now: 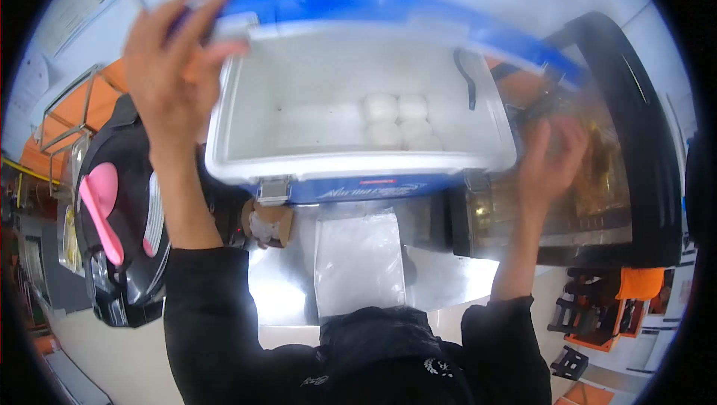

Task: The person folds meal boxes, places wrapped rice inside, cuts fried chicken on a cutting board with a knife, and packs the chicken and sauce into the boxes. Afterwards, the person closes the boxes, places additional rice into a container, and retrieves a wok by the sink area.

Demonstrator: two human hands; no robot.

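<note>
A white-walled cooler box [299,162] with a blue front stands before me. Its blue lid [336,3] is raised and blurred. My left hand [175,61] is at the lid's left end, fingers curled over the edge and thumb below. My right hand [554,153], smeared by motion, is just off the box's right side with fingers apart and nothing seen in them. Inside, several smooth white dough balls [385,110] sit close together in the right half. A dark strap [466,80] hangs against the inner right wall.
A glass-fronted display case [597,166] stands close on the right. At left is a black appliance [112,136] with a pink spoon [101,215] on it. A clear plastic sheet [358,259] lies on the metal counter [280,285], near a small cardboard box [280,226].
</note>
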